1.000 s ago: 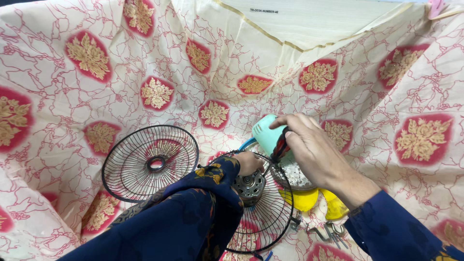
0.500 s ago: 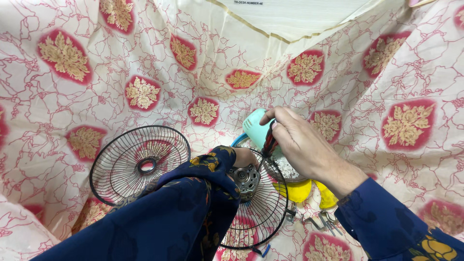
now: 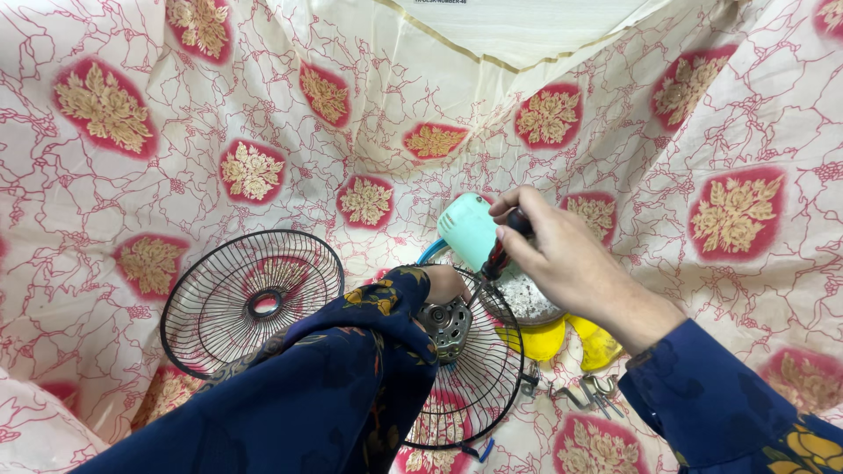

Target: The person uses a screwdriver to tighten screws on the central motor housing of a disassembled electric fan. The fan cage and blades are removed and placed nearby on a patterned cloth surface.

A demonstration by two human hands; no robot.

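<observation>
**Screwdriver at a stripped fan motor, rear guard still mounted**

All positions are given from the fan motor [image 3: 448, 326]. Nearest the camera, the left arm in a dark blue patterned sleeve [image 3: 334, 395] crosses over the motor; the left hand [image 3: 443, 283] rests on its top edge, and whether those fingers clamp it cannot be told (the sleeve hides most of them). Around the motor sits the rear wire guard [image 3: 479, 386], still attached. Just above and right, the right hand [image 3: 562, 254] is clenched on a screwdriver [image 3: 500, 250], its tip angled down toward the motor.

Right of the motor lie yellow fan blades [image 3: 562, 338] and loose metal clips [image 3: 588, 391]. Left of it lies the detached front guard [image 3: 252, 303]. Beyond it stands the pale turquoise motor cover [image 3: 468, 230]. Everything lies on a floral cloth [image 3: 176, 132].

Risk, as judged: the soft cloth gives no firm footing, so the tip could slip off a screw toward the left fingers; freed screws could vanish in the folds.
</observation>
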